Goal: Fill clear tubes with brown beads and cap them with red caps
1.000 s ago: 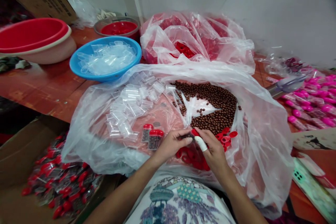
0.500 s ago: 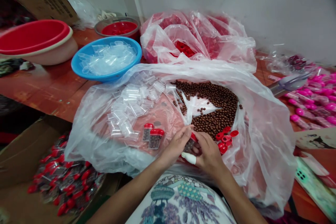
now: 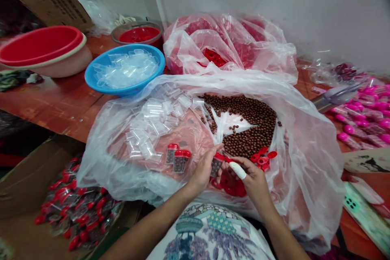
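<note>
My left hand (image 3: 203, 170) is closed around a small clear plastic box (image 3: 216, 167) filled with brown beads. A red flip cap (image 3: 219, 157) sits on the box's top, its lid stretching out to the right. My right hand (image 3: 252, 176), its thumb wrapped in white, pinches the end of that red lid. Below the hands lies a cluster of red caps (image 3: 230, 185), partly hidden by the fingers. More red caps (image 3: 263, 158) rest beside the heap of brown beads (image 3: 252, 140). To the left stand several filled boxes (image 3: 180, 161) with red caps on, near a pile of clear boxes (image 3: 152, 115).
A plastic sheet (image 3: 307, 162) lies under the work. Behind are a blue basin (image 3: 100, 84) of clear parts, a red basin (image 3: 39, 44) and a bag of red pieces (image 3: 195, 44). A carton (image 3: 21, 219) of filled boxes sits lower left; pink-capped tubes (image 3: 365, 109) lie right.
My right hand has drawn back to the right from the box and turned, now pinching the lid out sideways. The red caps beneath the hands have come into sight.
</note>
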### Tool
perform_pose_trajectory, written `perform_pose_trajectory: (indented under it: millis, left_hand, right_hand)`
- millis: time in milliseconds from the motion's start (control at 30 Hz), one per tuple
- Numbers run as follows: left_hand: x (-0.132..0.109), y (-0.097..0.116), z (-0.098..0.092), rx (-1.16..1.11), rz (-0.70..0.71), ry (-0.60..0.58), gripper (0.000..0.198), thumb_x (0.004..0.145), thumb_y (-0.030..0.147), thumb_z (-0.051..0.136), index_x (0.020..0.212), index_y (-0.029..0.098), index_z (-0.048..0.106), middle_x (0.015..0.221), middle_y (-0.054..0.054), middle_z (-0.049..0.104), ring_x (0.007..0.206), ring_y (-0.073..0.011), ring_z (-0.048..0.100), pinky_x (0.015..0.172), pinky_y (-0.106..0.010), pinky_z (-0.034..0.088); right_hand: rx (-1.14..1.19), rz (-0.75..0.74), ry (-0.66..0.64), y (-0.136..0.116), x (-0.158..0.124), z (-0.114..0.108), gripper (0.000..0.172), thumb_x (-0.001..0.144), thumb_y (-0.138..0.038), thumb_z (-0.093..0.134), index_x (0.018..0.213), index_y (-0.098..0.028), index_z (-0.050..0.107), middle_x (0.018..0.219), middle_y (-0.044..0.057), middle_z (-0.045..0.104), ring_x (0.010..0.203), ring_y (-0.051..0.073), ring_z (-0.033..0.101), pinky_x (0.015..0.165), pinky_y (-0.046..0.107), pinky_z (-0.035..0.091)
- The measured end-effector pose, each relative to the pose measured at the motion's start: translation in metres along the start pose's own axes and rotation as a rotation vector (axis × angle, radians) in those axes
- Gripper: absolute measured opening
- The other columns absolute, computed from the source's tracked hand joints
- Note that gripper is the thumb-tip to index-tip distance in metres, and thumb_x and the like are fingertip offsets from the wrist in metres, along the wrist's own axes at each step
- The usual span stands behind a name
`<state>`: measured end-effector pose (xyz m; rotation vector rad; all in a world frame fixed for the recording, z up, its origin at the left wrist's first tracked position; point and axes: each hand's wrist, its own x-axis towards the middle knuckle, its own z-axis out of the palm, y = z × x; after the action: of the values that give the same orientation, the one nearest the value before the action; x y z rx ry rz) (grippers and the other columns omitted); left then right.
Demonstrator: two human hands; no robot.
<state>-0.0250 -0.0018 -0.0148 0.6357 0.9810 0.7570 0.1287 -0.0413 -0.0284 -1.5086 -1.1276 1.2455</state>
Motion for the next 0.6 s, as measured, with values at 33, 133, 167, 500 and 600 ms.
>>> perform_pose_trajectory:
  millis: [33, 133, 167, 500, 600]
  left_hand:
    - [0.000, -0.001, 0.000, 0.020, -0.006, -0.007, 0.055, 0.085, 0.048, 0.036, 0.133, 0.021, 0.042, 0.064, 0.001, 0.057, 0.043, -0.0096, 0.047, 0.034, -0.019, 0.037]
    - [-0.001, -0.007, 0.001, 0.111, -0.035, -0.041, 0.057, 0.085, 0.053, 0.035, 0.135, 0.024, 0.040, 0.065, 0.001, 0.058, 0.046, -0.0107, 0.050, 0.037, -0.019, 0.038]
    - [-0.001, -0.008, 0.001, 0.139, -0.033, -0.043, 0.058, 0.085, 0.055, 0.033, 0.135, 0.025, 0.041, 0.068, 0.000, 0.060, 0.048, -0.0113, 0.052, 0.039, -0.021, 0.040]
    - [0.003, -0.001, 0.003, 0.218, 0.032, 0.018, 0.066, 0.084, 0.060, 0.035, 0.135, 0.019, 0.043, 0.086, -0.006, 0.068, 0.068, -0.0186, 0.061, 0.061, -0.029, 0.047]
    - [0.004, -0.002, 0.002, 0.270, 0.096, 0.069, 0.057, 0.085, 0.052, 0.040, 0.129, 0.017, 0.050, 0.101, -0.008, 0.067, 0.088, -0.0224, 0.061, 0.072, -0.031, 0.048]
  right_hand:
    - [0.050, 0.004, 0.063, -0.001, 0.000, 0.002, 0.034, 0.078, -0.038, 0.062, 0.105, -0.018, 0.062, 0.098, 0.009, 0.069, 0.087, 0.022, 0.065, 0.079, 0.039, 0.053]
    - [0.097, -0.053, 0.160, -0.004, -0.001, 0.007, 0.042, 0.080, -0.035, 0.061, 0.119, -0.021, 0.054, 0.110, 0.009, 0.065, 0.095, 0.022, 0.064, 0.082, 0.039, 0.053]
    - [0.042, -0.097, 0.137, -0.006, -0.001, 0.008, 0.042, 0.081, -0.035, 0.060, 0.120, -0.022, 0.053, 0.112, 0.009, 0.063, 0.097, 0.022, 0.063, 0.082, 0.039, 0.053]
    - [-0.701, -0.618, -0.052, -0.004, 0.001, 0.014, 0.077, 0.071, -0.033, 0.069, 0.137, -0.017, 0.032, 0.124, 0.014, 0.051, 0.111, 0.029, 0.047, 0.092, 0.048, 0.043]
    - [-0.711, -0.704, -0.045, -0.003, 0.005, 0.018, 0.074, 0.071, -0.029, 0.067, 0.135, -0.016, 0.032, 0.118, 0.015, 0.053, 0.107, 0.029, 0.049, 0.090, 0.047, 0.044]
